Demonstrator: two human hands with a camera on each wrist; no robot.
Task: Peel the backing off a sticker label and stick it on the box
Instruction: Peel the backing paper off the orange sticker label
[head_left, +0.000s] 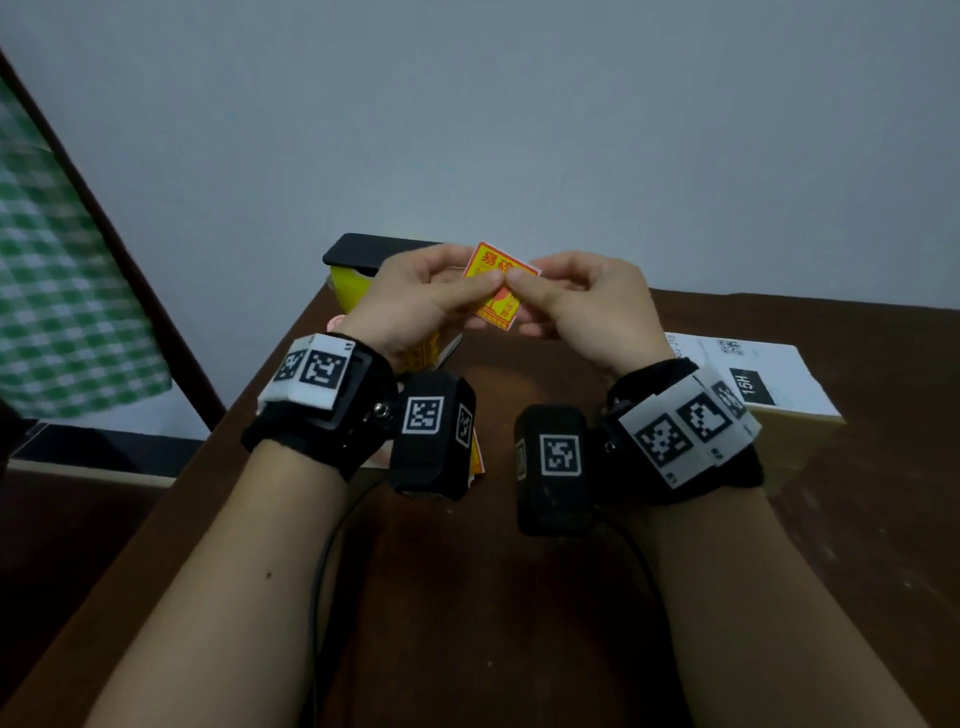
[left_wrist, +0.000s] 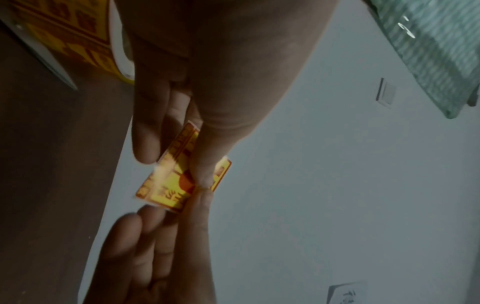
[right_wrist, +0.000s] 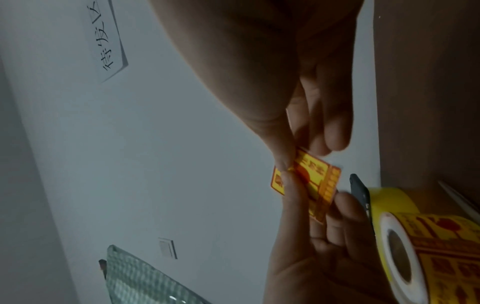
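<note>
Head view: left hand and right hand raised together above the brown tabletop, thumb tips meeting on the face of a yellow-and-red sticker label; each grip closed on the label, thumb in front, curled fingers behind. Label tilted, held in the air, clear of the tabletop, in front of the pale wall. White box lying flat on the tabletop to the right, near the right wrist, well apart from the label. Yellow roll of labels behind the left hand, with a dark flat object resting on top of it. Green checked cloth hanging at the far left. Left wrist view: label pinched between left thumb and fingers from above, right hand's fingers reaching up to its lower edge; roll of labels at upper left; wall switch on the wall. Right wrist view: label pinched by the right hand from above and by the left hand from below; roll standing at lower right on the tabletop; white paper sign with handwritten characters on the wall. Impossible to tell whether the backing has begun to separate.
</note>
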